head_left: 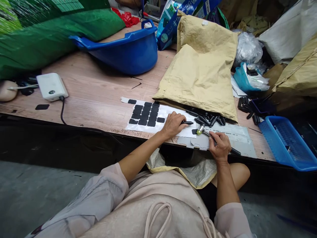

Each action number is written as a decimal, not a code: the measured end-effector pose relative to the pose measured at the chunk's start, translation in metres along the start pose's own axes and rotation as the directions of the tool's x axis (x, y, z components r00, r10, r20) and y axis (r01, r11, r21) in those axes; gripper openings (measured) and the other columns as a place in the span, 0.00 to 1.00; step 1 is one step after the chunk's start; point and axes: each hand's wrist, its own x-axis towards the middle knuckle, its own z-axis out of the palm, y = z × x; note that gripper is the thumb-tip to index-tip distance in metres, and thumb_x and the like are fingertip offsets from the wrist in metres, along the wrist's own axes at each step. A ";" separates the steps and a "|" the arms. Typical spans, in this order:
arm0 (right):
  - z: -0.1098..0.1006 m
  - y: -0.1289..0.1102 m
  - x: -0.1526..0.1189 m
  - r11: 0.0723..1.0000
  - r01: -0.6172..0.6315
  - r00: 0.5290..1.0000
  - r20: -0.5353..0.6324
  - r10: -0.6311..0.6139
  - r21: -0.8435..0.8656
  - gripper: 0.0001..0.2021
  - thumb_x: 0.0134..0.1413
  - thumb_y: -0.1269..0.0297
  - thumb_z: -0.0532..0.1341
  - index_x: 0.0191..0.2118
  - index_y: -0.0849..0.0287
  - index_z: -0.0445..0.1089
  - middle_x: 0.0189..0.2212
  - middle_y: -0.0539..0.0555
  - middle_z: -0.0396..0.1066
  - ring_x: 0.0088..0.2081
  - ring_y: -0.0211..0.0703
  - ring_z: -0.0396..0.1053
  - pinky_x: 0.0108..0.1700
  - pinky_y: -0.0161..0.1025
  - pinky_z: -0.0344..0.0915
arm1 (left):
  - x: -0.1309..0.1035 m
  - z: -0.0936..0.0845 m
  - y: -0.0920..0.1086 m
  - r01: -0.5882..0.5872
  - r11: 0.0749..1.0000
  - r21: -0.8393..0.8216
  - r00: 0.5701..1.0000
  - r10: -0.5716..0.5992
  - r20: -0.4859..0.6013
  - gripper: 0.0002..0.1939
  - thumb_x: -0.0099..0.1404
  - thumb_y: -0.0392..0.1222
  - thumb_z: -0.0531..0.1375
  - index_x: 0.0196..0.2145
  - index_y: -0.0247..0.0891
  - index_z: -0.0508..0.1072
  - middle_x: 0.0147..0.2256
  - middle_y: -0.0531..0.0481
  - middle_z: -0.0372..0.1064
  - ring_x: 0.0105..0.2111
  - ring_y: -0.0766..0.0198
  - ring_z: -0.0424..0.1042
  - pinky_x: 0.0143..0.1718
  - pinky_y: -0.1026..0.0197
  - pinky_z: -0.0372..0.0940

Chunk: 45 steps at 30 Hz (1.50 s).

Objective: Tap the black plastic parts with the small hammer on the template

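Note:
My left hand (174,125) is closed on a small black cylindrical piece (187,122) over a white sheet (173,133). My right hand (220,145) grips a small hammer (206,132), whose yellow-green tipped head is just right of the black piece; its dark handle end sticks out beyond the hand. Rows of black rounded stickers (144,115) lie on the sheet, left of my left hand. Beyond the hammer head, several loose black pieces (210,119) are piled at the edge of a tan paper sack (198,76).
A blue basin (123,53) stands at the back. At the left are a white device (52,86) with cables and a green wrapped bundle (49,38). A blue basket (288,142) is at the right front edge, and a grey board (241,140) lies beside my right hand.

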 end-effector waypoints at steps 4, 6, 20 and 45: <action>-0.006 -0.004 0.002 0.999 -0.025 0.999 0.034 0.023 0.047 0.12 0.66 0.62 0.61 0.49 0.52 0.82 0.38 0.55 0.75 0.39 0.45 0.69 0.45 0.44 0.67 | -0.011 0.006 0.002 0.014 0.999 -0.046 1.000 -0.013 0.009 0.08 0.69 0.43 0.67 0.44 0.40 0.79 0.42 0.45 0.75 0.48 0.50 0.68 0.51 0.49 0.62; -0.010 -0.014 0.003 0.993 -0.053 0.999 0.018 0.051 0.107 0.13 0.68 0.62 0.60 0.51 0.52 0.81 0.39 0.56 0.76 0.41 0.46 0.71 0.46 0.44 0.69 | -0.009 0.007 0.003 0.027 0.998 -0.061 0.999 -0.026 0.019 0.08 0.68 0.43 0.68 0.44 0.41 0.81 0.41 0.45 0.75 0.48 0.50 0.68 0.52 0.48 0.62; -0.019 -0.104 0.019 0.969 -0.040 0.998 -0.047 0.052 0.242 0.17 0.71 0.68 0.57 0.58 0.50 0.78 0.37 0.54 0.75 0.39 0.41 0.74 0.44 0.38 0.72 | -0.005 0.005 0.002 0.079 0.992 -0.101 0.996 -0.074 0.053 0.07 0.66 0.44 0.69 0.42 0.43 0.84 0.41 0.47 0.76 0.48 0.52 0.68 0.53 0.47 0.62; -0.028 -0.003 0.017 0.995 0.085 0.989 0.116 -0.092 0.060 0.13 0.67 0.64 0.61 0.50 0.50 0.81 0.38 0.54 0.77 0.40 0.45 0.72 0.46 0.42 0.68 | -0.006 0.005 0.005 0.068 0.996 -0.059 0.998 -0.067 0.021 0.08 0.64 0.45 0.70 0.40 0.40 0.81 0.39 0.46 0.76 0.47 0.50 0.69 0.51 0.48 0.63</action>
